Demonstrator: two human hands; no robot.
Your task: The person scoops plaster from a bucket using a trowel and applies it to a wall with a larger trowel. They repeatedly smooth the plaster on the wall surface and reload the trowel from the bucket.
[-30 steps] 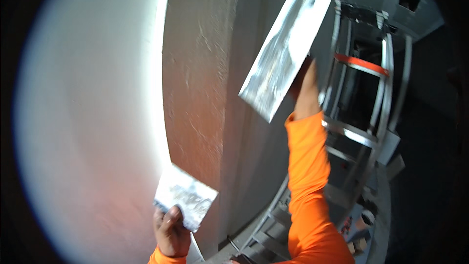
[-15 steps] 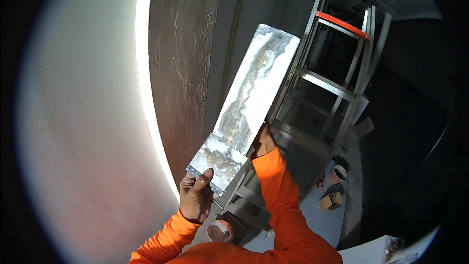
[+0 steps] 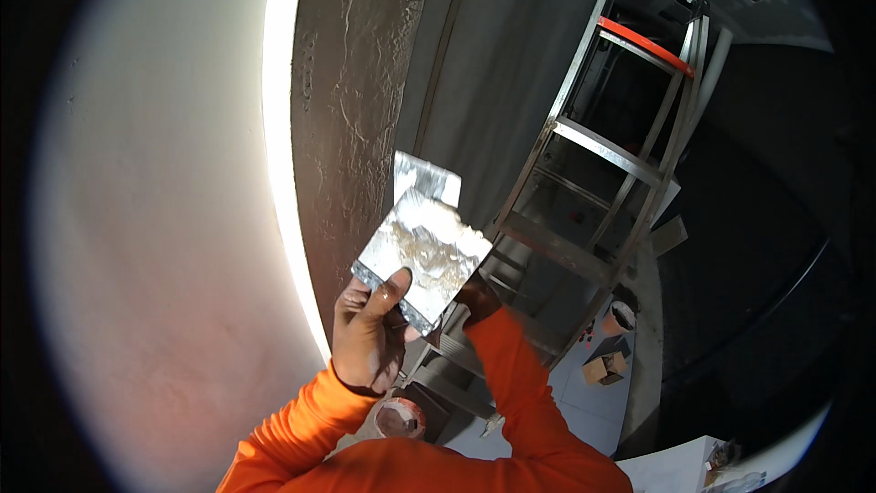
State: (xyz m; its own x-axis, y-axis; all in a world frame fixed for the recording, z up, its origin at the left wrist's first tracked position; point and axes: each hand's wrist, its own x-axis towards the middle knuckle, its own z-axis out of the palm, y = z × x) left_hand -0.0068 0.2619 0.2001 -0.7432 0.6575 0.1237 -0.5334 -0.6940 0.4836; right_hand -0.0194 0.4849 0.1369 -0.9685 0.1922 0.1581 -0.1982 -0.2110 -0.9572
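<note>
Head view: left hand [image 3: 368, 338] clamped on square blade [image 3: 424, 256], thumb on top, pale wet smear with brown streaks over its face. Trowel [image 3: 429, 179] pokes out past blade's far edge; blade hides the rest. Right hand [image 3: 476, 298] just right of blade, mostly behind it, dark; grip can't be told. Hands close together, mid-view, in front of brown panel [image 3: 351, 82] and grey wall [image 3: 493, 64].

Around: pale wall [image 3: 173, 219] fills left side, bright strip [image 3: 281, 100] along its edge. Metal ladder [image 3: 607, 151] with red bar [image 3: 646, 47] stands right, beyond right arm, blocking part of the background. Bucket [image 3: 400, 418] low, below left hand, partly behind the body. Tub [image 3: 620, 316] and open carton [image 3: 604, 368] on floor near ladder foot. White board [image 3: 666, 467] at lower right.
</note>
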